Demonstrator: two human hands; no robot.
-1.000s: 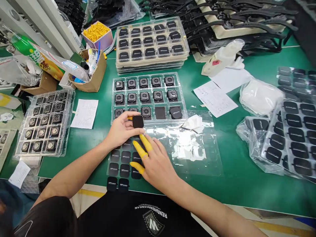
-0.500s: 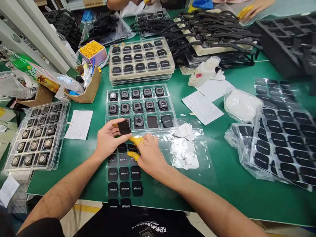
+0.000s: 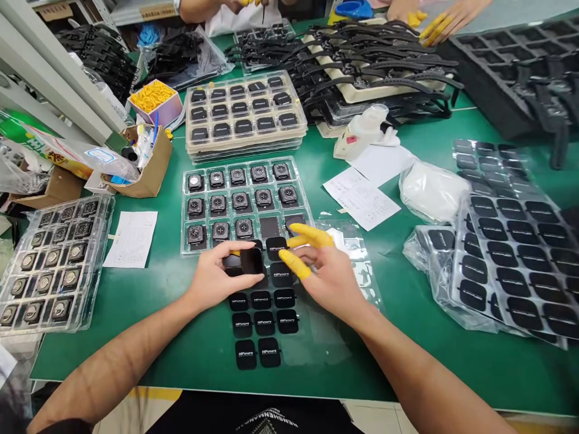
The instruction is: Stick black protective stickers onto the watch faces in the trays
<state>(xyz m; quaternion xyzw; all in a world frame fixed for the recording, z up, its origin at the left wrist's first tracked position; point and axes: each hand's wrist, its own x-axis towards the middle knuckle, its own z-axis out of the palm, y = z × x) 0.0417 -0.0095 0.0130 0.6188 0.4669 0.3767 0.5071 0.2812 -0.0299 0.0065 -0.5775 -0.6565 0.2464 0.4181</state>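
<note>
My left hand (image 3: 220,272), its fingers closed, grips a black smartwatch case (image 3: 251,261) with the dark glossy screen facing up. Another dark edge shows beside it under the fingers; I cannot tell what it is. To its right, my right hand (image 3: 323,262) has yellow finger cots on and its thumb and fingers spread. Its fingertips are close to the upper right label of a clear sheet of black square HiFuture film labels (image 3: 265,323); whether they touch it I cannot tell. Behind both hands lies a clear tray (image 3: 184,220) of watch cases, mostly back side up.
Stacked trays (image 3: 246,144) of labelled watches stand farther back. At left are a cardboard box (image 3: 156,172), a box of yellow finger cots (image 3: 156,97) and another watch tray (image 3: 93,307). Papers (image 3: 362,196), a white bottle (image 3: 362,129) and more label sheets (image 3: 506,259) lie right. Co-workers' hands show at the back.
The label sheet has shifted right across the table. My left hand has moved right and nearer with the watch case. My right hand has parted from it, fingers now spread farther right.
</note>
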